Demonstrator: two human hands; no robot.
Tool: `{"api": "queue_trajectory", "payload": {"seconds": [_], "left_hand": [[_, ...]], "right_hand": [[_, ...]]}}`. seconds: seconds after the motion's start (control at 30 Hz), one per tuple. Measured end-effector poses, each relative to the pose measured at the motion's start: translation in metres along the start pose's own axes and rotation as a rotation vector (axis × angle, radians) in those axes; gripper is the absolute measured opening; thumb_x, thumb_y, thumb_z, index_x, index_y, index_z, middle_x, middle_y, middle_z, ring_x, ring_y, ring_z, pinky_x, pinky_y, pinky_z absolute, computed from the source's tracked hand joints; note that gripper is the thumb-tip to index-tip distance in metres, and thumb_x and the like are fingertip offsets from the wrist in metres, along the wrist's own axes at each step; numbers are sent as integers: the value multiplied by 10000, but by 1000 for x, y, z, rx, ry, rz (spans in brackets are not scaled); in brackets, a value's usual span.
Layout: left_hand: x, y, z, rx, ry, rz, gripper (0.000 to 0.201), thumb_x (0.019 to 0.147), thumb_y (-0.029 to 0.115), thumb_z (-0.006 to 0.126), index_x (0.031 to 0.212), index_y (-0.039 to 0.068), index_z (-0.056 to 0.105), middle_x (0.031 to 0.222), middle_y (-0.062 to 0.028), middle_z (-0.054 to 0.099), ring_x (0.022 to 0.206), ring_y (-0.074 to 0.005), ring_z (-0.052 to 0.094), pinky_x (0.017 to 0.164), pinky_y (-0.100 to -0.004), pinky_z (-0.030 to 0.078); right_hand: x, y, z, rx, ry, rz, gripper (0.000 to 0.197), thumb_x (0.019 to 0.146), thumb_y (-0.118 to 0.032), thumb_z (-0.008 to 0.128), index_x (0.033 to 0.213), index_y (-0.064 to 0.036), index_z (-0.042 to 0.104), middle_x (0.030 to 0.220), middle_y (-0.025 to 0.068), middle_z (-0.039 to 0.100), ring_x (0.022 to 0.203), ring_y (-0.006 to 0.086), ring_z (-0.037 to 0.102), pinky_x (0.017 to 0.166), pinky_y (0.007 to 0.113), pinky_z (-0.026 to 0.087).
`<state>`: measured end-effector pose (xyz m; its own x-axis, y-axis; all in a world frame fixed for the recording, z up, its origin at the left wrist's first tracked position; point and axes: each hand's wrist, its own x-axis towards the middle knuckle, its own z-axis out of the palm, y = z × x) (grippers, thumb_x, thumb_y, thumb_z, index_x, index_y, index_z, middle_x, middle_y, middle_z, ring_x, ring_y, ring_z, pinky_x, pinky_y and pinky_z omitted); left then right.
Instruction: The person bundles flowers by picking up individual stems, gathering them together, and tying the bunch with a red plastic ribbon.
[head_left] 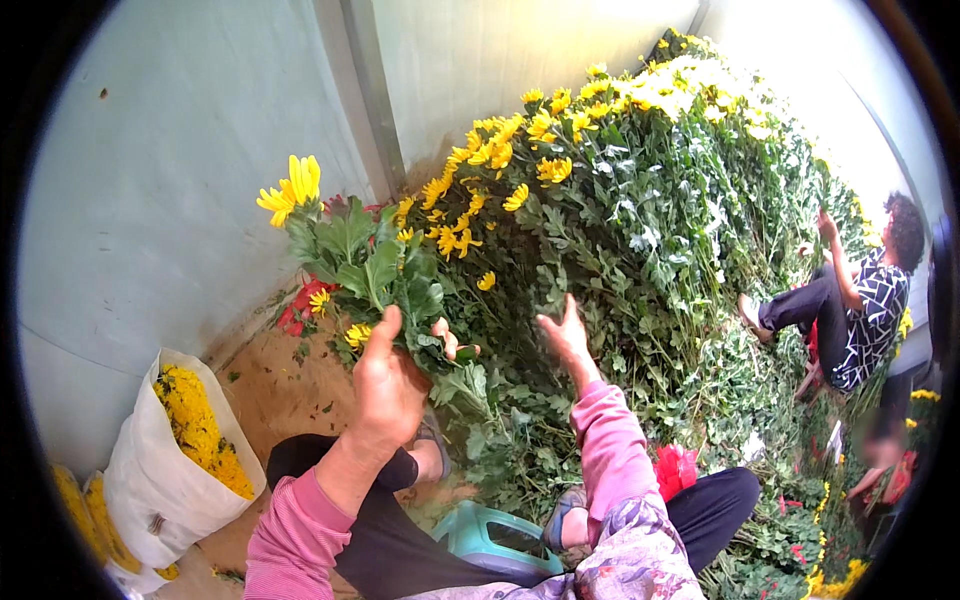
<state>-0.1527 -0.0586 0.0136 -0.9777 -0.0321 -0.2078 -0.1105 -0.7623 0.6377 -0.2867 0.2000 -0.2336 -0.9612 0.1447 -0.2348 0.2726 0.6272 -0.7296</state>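
Observation:
My left hand [388, 388] is closed round the stems of yellow chrysanthemums [375, 265]. Their broad green leaves spread above my thumb, and a yellow bloom tops them at the upper left. To the right, my right hand [569, 345] has its thumb and a finger apart and shows nothing in its grip. It is in front of a large heap of cut chrysanthemums [610, 220], whose yellow heads lie mostly along the top and left side. Whether its fingertips touch the leaves I cannot tell.
A white sack [150, 480] full of yellow flower heads stands at the lower left, by the wall [200, 180]. Between my legs is a teal plastic stool [475, 535]. Red netting [677, 470] lies near my right knee. Another person [850, 300] sits at the far right among the stems.

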Motion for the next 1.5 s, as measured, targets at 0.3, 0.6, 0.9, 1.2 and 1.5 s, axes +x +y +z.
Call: {"api": "queue_trajectory", "payload": {"seconds": [0.3,0.6,0.9,1.2,1.5], "left_hand": [[-2,6,-8,629,74,199,386,850,169,759,1161,-17,623,957,-35,669,768,-95,633,650,-249,499],[-4,-29,-12,555,-291,374,168,901,78,661,1063,35,680,1061,-18,711,884,-53,618,807,-249,489],[32,-58,-36,855,199,574,302,833,33,599,1125,104,619,1039,-81,650,912,-211,587,792,-280,436],[10,-34,-5,375,-6,21,341,913,225,645,1142,-25,604,1113,-28,622,998,-103,542,857,-286,425],[17,-34,-16,434,-130,149,398,921,203,648,1259,7,577,1211,-17,616,1060,-142,547,973,-299,389]], "right_hand": [[-94,-8,-25,580,8,-250,260,961,-178,595,1094,46,607,931,28,637,834,101,528,771,253,445],[-148,-53,-93,906,-206,-152,160,971,-204,587,1021,-63,646,779,-82,578,669,21,478,589,196,387],[-185,-62,-68,921,-426,-110,232,955,-126,590,1164,-71,674,898,-85,640,758,-4,513,685,184,417],[-189,-70,-44,843,-254,-436,258,918,-32,615,1173,-13,646,1016,-30,658,907,59,563,826,229,448],[-147,-87,-93,34,535,-711,670,735,-250,808,1273,-38,471,1260,159,514,1216,346,453,1013,434,385]]}}
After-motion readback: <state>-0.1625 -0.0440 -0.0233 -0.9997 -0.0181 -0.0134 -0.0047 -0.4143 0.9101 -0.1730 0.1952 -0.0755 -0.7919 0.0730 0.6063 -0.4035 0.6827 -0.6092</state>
